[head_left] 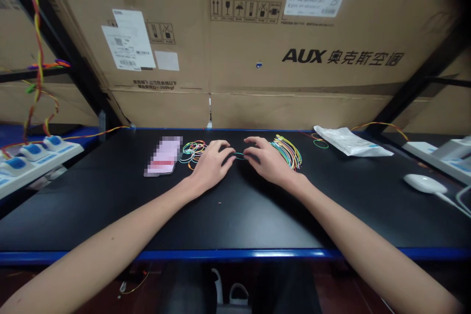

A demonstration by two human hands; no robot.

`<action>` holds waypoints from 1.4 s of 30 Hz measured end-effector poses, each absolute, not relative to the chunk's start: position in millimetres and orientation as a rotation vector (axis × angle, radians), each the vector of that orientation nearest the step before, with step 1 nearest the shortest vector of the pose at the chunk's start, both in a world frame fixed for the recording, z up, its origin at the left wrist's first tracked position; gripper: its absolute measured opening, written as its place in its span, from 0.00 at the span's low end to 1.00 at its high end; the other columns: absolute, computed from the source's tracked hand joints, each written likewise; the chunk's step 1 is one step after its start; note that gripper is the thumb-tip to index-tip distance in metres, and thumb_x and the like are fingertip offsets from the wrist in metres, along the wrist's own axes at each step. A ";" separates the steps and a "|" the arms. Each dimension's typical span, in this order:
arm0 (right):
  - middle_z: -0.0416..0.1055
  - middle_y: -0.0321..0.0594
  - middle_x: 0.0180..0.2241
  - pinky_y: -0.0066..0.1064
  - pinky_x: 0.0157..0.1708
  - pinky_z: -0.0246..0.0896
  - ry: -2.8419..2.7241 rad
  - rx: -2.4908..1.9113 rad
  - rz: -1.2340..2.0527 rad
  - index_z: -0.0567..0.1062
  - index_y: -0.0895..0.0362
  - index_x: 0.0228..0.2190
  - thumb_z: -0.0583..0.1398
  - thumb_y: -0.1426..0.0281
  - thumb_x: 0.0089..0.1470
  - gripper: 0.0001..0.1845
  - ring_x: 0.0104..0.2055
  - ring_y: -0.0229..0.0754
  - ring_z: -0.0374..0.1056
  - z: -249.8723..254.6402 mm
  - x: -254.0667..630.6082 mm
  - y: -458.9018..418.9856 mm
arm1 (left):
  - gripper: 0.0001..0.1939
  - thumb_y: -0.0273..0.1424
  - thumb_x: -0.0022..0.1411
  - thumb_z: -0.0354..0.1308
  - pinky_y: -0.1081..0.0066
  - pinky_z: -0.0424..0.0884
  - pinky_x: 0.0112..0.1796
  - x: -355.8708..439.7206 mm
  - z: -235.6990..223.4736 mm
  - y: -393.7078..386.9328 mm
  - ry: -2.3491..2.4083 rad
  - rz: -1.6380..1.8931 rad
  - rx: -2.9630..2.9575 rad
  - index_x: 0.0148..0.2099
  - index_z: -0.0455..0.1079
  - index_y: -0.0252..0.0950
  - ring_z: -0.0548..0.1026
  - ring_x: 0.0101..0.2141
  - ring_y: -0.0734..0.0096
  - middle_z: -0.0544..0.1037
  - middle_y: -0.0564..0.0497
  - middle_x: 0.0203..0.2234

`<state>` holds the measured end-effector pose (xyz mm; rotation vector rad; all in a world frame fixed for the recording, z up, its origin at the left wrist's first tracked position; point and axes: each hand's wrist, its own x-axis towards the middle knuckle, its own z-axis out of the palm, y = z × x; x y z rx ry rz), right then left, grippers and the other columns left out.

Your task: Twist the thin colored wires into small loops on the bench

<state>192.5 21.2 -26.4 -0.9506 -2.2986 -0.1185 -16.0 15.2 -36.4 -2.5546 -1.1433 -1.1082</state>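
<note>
A thin green wire (239, 155) spans the small gap between my two hands, just over the black tabletop. My left hand (214, 161) has its fingers curled, thumb and fingertips pinching the wire's left side. On the other side, my right hand (268, 158) is bent inward, with its fingertips at the wire's right end. Loose coloured wire loops (192, 152) lie just left of my left hand, partly covered by it. Beside my right hand rests a bundle of coloured wires (289, 151), yellow, orange, white and green, partly behind the hand.
A phone (164, 157) with a blurred-out screen lies left of the loops. To the right are a white plastic packet (351, 141), a green wire ring (321, 143) and a white mouse-like device (425, 184). Power strips (40, 159) flank the table; a large cardboard box (235, 73) stands behind.
</note>
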 end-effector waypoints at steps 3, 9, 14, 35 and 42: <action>0.65 0.49 0.51 0.45 0.52 0.62 -2.354 -0.914 -0.117 0.77 0.57 0.36 0.54 0.72 0.59 0.11 0.54 0.50 0.62 -25.6 192.2 19.3 | 0.09 0.30 0.65 0.51 0.58 0.68 0.47 -18.4 -41.5 19.0 -1.114 -1.042 -2.608 0.40 0.72 0.37 0.68 0.47 0.62 0.71 0.45 0.44; 0.67 0.49 0.50 0.45 0.52 0.61 -2.331 -0.933 0.126 0.77 0.56 0.39 0.55 0.71 0.58 0.11 0.52 0.49 0.64 -27.1 191.3 21.0 | 0.10 0.31 0.65 0.51 0.58 0.68 0.47 -20.6 -44.9 20.9 -1.086 -0.917 -2.682 0.39 0.75 0.37 0.67 0.47 0.62 0.72 0.46 0.42; 0.70 0.47 0.48 0.42 0.52 0.62 -2.369 -0.965 0.359 0.79 0.56 0.36 0.53 0.72 0.59 0.13 0.50 0.46 0.68 -24.6 192.6 24.2 | 0.11 0.31 0.65 0.51 0.58 0.68 0.47 -20.8 -46.4 22.3 -1.090 -0.895 -2.684 0.41 0.75 0.39 0.67 0.46 0.62 0.73 0.46 0.41; 0.70 0.42 0.47 0.45 0.56 0.56 -2.262 -0.902 0.289 0.80 0.54 0.28 0.58 0.75 0.54 0.10 0.54 0.46 0.63 -26.1 190.5 25.7 | 0.12 0.31 0.65 0.50 0.61 0.69 0.43 -12.5 -39.9 15.0 -1.245 -0.998 -2.791 0.33 0.73 0.36 0.70 0.41 0.64 0.74 0.48 0.34; 0.70 0.44 0.45 0.44 0.55 0.57 -2.267 -0.947 0.243 0.80 0.55 0.29 0.57 0.73 0.55 0.11 0.52 0.47 0.64 -24.5 187.8 20.4 | 0.12 0.30 0.65 0.50 0.62 0.69 0.42 -11.7 -42.0 13.2 -1.297 -1.012 -2.761 0.32 0.73 0.36 0.70 0.39 0.65 0.74 0.48 0.34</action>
